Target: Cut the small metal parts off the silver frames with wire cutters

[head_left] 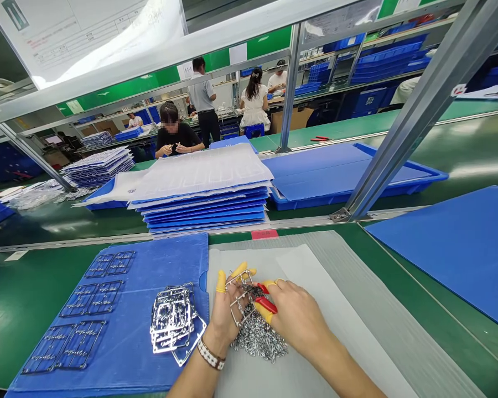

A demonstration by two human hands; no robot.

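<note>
Head view: metal frame [244, 319] sits in my left hand [224, 310], above the grey sheet [340, 331], over a pile of small metal pieces [260, 341]. Left thumb and fingers are closed on the frame by its outer bars. Right hand [297, 314] is clamped round a red-handled tool [267, 304], probably nippers; its tip meets the frame, but I cannot tell whether its jaws are apart or together.

Handling, estimated: frame light, fairly stiff, but thin-barred, so liable to bend or snap if squeezed across the middle. Shiny surface, likely slippery and easily scratched; yellow finger cots [221, 281] should help. Best hold: outer rails near the corners, fingers clear of the tool tip.

Surroundings: pile lies directly under both hands, so a low wrist would scatter it. Stack of frames [172, 319] lies loosely on the blue sheet [128, 362], just beside my left forearm, with corners sticking out that could snag. Paired dark frames [83, 345] lie in three rows farther left. Piled blue sheets [207, 213] and a slanted metal post [402, 121] stand beyond, well apart from my hands.
</note>
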